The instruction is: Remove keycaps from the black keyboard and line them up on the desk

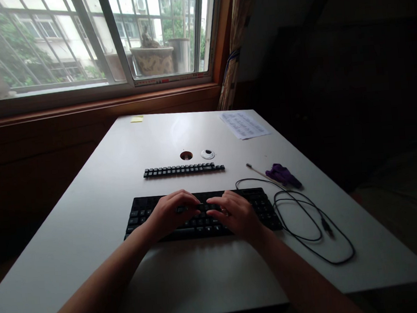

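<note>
A black keyboard [186, 232] lies flat near the front of the white table, with both my hands over its middle. My left hand [171, 209] comes in from the left, thumb and fingertips drawn together close above the keys; whatever is between them is too small and dark to make out. Opposite it, my right hand [237, 212] has its thumb and forefinger curled in a pinch, its fingertips almost meeting the left ones. Behind the keyboard, loose black keycaps [184, 170] stand in two neat rows. The keyboard's upper left part looks bare of keycaps, though it is dark.
A black cable [319, 210] loops over the white table [72, 227] at right. Beyond it are a purple cloth [283, 175] and a thin brush-like stick [259, 172]. Farther back are a cable hole [186, 155], its white cover [208, 154], printed paper [245, 125] and a yellow note [137, 119].
</note>
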{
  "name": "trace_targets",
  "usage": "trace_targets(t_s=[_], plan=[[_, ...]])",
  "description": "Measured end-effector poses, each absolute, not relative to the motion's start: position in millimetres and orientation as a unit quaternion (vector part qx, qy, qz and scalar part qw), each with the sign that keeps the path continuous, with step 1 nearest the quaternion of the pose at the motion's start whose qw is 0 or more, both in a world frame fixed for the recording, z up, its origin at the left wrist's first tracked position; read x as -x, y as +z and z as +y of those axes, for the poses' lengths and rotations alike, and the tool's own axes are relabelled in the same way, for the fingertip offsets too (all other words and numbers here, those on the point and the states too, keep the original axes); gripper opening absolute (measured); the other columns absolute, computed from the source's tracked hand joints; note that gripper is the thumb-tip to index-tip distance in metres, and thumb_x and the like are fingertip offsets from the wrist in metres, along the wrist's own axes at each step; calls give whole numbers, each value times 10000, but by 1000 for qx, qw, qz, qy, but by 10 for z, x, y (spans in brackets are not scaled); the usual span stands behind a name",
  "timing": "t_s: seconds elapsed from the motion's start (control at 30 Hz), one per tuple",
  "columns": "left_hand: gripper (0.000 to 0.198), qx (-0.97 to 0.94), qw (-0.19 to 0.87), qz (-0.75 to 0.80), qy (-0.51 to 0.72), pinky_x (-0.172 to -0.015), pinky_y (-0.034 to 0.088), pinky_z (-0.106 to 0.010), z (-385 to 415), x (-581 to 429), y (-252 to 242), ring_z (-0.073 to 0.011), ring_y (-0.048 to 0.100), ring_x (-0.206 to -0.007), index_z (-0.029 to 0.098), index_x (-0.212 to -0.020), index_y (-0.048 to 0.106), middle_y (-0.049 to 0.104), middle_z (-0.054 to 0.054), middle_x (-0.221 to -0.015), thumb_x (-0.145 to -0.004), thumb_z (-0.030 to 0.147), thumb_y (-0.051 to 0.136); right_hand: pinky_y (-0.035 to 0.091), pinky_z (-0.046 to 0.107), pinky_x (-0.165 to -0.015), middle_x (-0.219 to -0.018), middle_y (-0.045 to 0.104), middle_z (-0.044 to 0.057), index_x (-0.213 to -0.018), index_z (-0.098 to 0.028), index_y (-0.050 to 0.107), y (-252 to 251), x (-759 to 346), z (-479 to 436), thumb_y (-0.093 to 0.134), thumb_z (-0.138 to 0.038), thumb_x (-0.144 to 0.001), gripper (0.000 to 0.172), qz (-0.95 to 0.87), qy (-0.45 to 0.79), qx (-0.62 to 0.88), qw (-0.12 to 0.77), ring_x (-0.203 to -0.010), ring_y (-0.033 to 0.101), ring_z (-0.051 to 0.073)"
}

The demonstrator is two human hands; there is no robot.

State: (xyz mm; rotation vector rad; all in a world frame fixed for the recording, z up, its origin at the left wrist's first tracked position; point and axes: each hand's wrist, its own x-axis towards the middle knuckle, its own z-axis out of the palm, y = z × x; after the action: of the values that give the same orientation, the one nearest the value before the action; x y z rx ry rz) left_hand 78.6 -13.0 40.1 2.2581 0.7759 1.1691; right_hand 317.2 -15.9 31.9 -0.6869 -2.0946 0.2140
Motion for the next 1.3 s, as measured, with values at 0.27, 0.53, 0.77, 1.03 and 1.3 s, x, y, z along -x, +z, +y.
trace_targets(t_s=[0.27, 0.53, 0.77, 1.03, 1.3], plan=[[142, -829, 271, 265, 411, -736, 560, -254, -132, -829, 349, -150, 681, -825, 160, -977, 627, 701, -71, -932, -872, 209, 708, 445, 280, -619, -681, 600, 1, -1076, -191, 666, 315, -3130, -147, 660, -241, -905, 179, -861, 104, 251, 430, -624, 524, 140], [229, -835, 252, 328, 363, -821, 549, -313, -118, -819, 347, -172, 655, -912, 190, -1137, 599, 657, -82, -1057, -928, 276, 631, 420, 256, -612, -685, 595, -9, -1041, -202, 717, 497, -3482, 172, 665, -282, -874, 192, -858, 96, 369, 346, -578, 500, 116], [235, -861, 151, 372, 312, -910, 514, -411, -59, -824, 254, -251, 581, -1055, 217, -1147, 606, 669, -86, -1079, -918, 273, 611, 363, 262, -587, -574, 537, -35, -974, -211, 760, 465, -4153, 1011, 684, -364, -810, 237, -806, 129, 531, 226, -549, 494, 126], [221, -853, 164, 394, 301, -945, 489, -423, -49, -801, 234, -254, 557, -1076, 216, -1147, 595, 665, -82, -1091, -929, 251, 587, 315, 274, -570, -599, 510, -34, -993, -244, 777, 228, -4288, 1515, 682, -473, -770, 333, -777, 182, 583, 155, -573, 471, 135], [192, -850, 186, 393, 297, -948, 483, -420, -44, -799, 257, -248, 560, -1066, 212, -1127, 608, 663, -83, -1080, -942, 244, 567, 306, 277, -574, -631, 521, -27, -1021, -243, 767, 171, -4267, 1632, 659, -490, -780, 362, -779, 209, 577, 125, -592, 468, 138]])
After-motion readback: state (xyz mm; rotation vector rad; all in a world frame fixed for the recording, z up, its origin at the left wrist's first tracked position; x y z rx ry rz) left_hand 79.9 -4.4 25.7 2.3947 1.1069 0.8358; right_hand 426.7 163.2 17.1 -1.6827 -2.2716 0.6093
